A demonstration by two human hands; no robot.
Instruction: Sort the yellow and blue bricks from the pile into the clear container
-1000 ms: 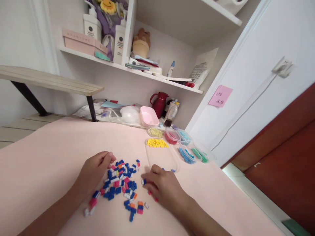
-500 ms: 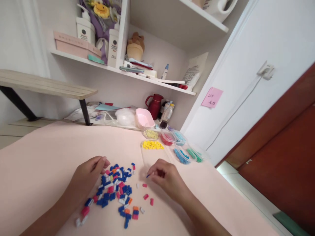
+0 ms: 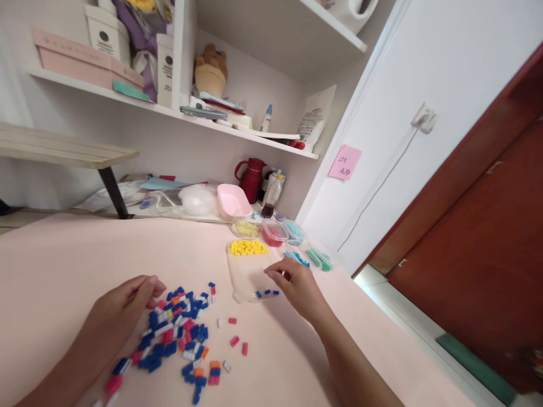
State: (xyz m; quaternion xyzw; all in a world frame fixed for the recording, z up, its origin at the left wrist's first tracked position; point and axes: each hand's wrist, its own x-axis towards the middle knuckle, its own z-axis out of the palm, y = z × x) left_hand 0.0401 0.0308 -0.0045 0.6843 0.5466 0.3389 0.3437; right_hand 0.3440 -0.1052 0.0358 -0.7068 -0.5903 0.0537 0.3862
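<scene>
L hand rests at the left edge of the loose brick pile on the pink tabletop, fingers curled together, tips touching the nearest blue bricks; can't tell if it's pinching one.

Pile = mostly blue, plus pink, white and orange. A few pink strays lie apart to its right.

R hand hovers over the clear oval tray, thumb and forefinger pinched. Whatever's between the tips is too small to make out. Blue bricks sit in the tray's near end just below those fingertips, yellow bricks at the far end.

Judging by that: sorting by colour, blue drop-off step. Next move needs the R pinch opened low over the blue group, then a fine pinch on one more blue from the pile.

Hard to see: the small tubs behind the tray overlap, and R hand partly covers the blue and green ones. Both forearms cut off at the bottom edge.
</scene>
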